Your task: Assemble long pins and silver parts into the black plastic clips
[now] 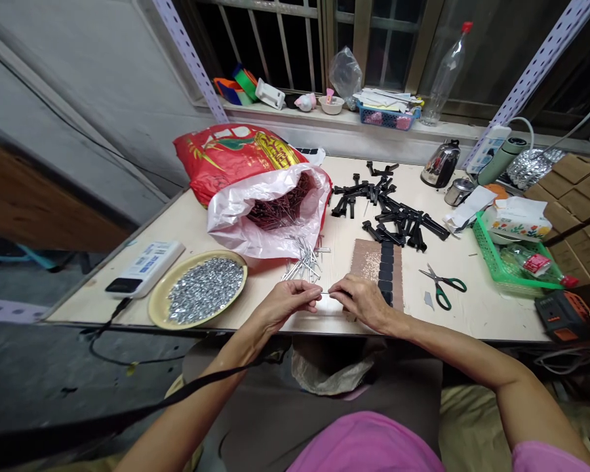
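Observation:
My left hand (296, 298) and my right hand (361, 299) meet near the table's front edge, fingertips pinched on opposite ends of a thin metal pin (325, 293). Most of the pin is hidden by the fingers. Just beyond lies a loose pile of long silver nail-like pins (305, 261), spilling before the mouth of a red and white sack (255, 147). Dark reddish pins (280, 206) fill the sack. Beside my right hand is a brown sheet (366, 262) with a row of black square pads (386, 269). A yellow dish (156, 308) of small silver metal pieces (206, 290) stands left of my left hand.
Black plastic parts (398, 213) lie heaped at the back. Green-handled scissors (441, 288) rest to the right, near a green basket (496, 259). A white power bank (150, 265) with a cable sits at left. A kettle (441, 164) stands at back right.

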`<state>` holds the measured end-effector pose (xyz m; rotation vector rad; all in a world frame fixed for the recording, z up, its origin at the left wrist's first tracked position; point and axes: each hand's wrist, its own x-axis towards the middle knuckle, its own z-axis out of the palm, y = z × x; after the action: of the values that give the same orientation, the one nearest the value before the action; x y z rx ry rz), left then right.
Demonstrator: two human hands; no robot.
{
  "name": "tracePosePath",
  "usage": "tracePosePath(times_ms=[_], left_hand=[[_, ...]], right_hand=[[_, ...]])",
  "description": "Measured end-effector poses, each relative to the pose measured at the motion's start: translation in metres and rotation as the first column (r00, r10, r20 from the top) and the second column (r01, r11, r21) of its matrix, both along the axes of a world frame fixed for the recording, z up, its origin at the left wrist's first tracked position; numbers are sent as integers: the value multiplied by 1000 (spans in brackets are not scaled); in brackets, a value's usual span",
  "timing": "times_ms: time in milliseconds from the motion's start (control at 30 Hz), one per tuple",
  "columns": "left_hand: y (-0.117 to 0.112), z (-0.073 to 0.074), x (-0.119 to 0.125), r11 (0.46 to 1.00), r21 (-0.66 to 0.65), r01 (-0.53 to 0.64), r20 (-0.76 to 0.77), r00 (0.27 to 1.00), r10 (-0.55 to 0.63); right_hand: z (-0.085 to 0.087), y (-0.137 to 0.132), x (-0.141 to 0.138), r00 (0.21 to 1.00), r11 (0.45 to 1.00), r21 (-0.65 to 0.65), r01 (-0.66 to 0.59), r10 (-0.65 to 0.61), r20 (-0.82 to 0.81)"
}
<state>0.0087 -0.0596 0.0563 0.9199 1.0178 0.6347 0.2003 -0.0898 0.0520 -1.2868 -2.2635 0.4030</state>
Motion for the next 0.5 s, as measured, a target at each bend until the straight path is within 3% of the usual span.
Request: tracePosePath(times_ms=[133, 300, 500], left_hand=[[1, -2, 2, 998, 14, -53, 5, 999, 53], [4, -2, 2, 996, -49, -79, 52, 995, 82], [5, -6, 3, 996, -65, -61, 100, 993, 67]], right_hand=[[0, -3, 3, 998, 998, 54, -19, 16, 55], [2, -4, 10, 996, 1000, 10, -5, 5, 84], [-2, -1, 7, 956, 956, 293, 10, -94, 276]])
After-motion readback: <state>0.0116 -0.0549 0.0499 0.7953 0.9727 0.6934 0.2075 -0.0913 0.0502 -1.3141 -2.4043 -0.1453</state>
